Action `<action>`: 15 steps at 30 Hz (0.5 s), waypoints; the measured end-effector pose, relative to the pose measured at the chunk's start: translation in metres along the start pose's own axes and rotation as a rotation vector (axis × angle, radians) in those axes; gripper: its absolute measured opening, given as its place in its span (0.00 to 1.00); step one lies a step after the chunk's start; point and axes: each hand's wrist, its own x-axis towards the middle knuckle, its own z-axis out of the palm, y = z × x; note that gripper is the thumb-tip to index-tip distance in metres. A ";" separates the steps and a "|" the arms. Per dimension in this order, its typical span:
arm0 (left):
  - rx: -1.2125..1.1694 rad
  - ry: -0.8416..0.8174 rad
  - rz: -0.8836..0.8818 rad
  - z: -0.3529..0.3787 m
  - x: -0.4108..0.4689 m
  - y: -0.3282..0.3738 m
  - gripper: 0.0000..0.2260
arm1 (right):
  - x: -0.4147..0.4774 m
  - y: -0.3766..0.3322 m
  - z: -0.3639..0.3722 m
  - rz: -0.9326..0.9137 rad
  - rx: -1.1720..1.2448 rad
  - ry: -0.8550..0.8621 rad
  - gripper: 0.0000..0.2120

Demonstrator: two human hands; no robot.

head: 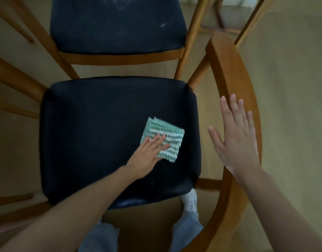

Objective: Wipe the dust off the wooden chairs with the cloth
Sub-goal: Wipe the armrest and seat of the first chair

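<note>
Now the left hand (pixel 147 157) presses flat, fingers straight, on the folded cloth (pixel 167 135) near the right edge of the chair seat (pixel 102 124). The right hand (pixel 238 142), spread and empty, hovers by the backrest (pixel 234 73). Unpinched, the cloth could slide off that edge.

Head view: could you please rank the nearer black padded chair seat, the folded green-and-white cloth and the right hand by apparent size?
1. Nearer black padded chair seat
2. Right hand, though nearness to the camera makes this unsure
3. Folded green-and-white cloth
</note>
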 end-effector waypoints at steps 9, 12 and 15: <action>0.044 -0.424 0.101 0.012 -0.090 0.032 0.22 | -0.055 -0.024 0.006 -0.030 0.042 0.003 0.27; 0.058 -0.525 0.096 0.003 -0.100 0.038 0.20 | -0.059 -0.028 0.005 -0.001 0.053 0.007 0.27; 0.059 -0.613 0.062 -0.004 -0.102 0.039 0.20 | -0.063 -0.028 0.003 0.000 0.066 -0.020 0.28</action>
